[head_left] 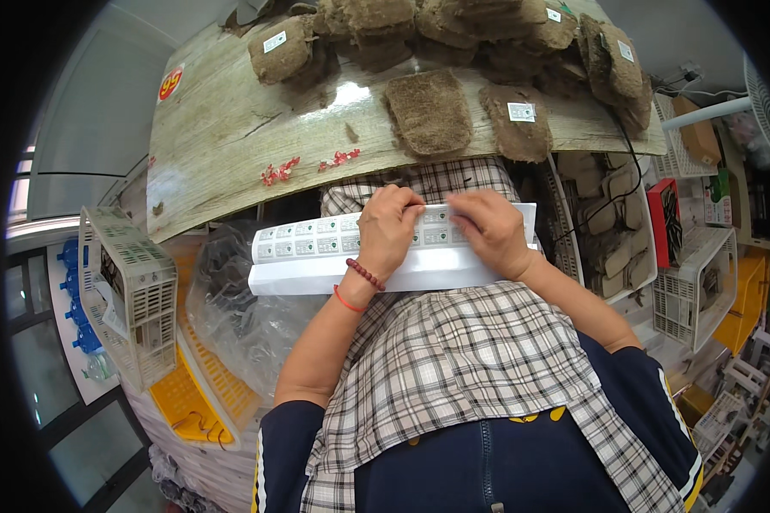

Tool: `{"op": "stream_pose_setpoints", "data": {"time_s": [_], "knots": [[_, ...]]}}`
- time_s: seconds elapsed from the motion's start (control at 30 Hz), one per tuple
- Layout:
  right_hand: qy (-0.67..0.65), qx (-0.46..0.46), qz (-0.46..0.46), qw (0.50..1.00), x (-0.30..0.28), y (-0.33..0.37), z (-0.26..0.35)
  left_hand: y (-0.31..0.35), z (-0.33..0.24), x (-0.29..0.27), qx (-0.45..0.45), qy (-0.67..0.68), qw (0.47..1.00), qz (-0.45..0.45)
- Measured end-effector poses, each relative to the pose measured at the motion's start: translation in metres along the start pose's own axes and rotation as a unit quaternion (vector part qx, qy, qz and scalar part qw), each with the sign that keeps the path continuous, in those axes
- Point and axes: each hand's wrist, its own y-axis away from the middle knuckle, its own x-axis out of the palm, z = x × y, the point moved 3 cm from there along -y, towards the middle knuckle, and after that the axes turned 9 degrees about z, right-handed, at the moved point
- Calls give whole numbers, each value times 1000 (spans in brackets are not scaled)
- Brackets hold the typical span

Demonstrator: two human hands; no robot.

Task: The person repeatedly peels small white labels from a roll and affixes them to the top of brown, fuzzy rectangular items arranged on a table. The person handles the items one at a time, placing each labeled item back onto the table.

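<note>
Across my lap lies a long white sheet of printed labels [316, 237], with small grey-and-green stickers in rows and a folded or layered plain white lower part. My left hand [387, 227] lies over its middle, thumb and fingers pinched together at the sheet's upper edge. Close by on the right, my right hand [494, 231] hovers over the labels with its fingers curled in; whatever its fingertips hold is hidden. On the table just beyond sit a plain brown fibrous pad [428, 113] and a similar labelled pad [517, 124] bearing a white sticker [522, 112].
More brown pads [368, 21] are heaped along the far side of the wood-grain table [222, 111]. Clear plastic wrapping [239, 299] and a yellow crate [198, 402] are at my left, below a white basket [141, 299]. A crate of pads [607, 231] stands right; a black cable [635, 158] hangs there.
</note>
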Motion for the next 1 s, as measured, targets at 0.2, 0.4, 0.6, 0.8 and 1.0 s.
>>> {"op": "stream_pose_setpoints", "data": {"time_s": [0.2, 0.4, 0.6, 0.8, 1.0], "knots": [[-102, 51, 23, 993, 1, 3, -16, -7, -17, -1, 60, -2, 994, 86], [-136, 71, 84, 985, 2, -2, -24, -9, -10, 6, 111, -5, 991, 69], [-106, 90, 125, 982, 5, -5, -30, -9, -13, 9, 156, -82, 983, 55], [-135, 152, 174, 964, 2, -15, -36, -14, -8, 6, 24, 34, 991, 126], [-78, 87, 121, 986, -6, -21, -40, -26, -1, 18, -28, 75, 993, 88]]}}
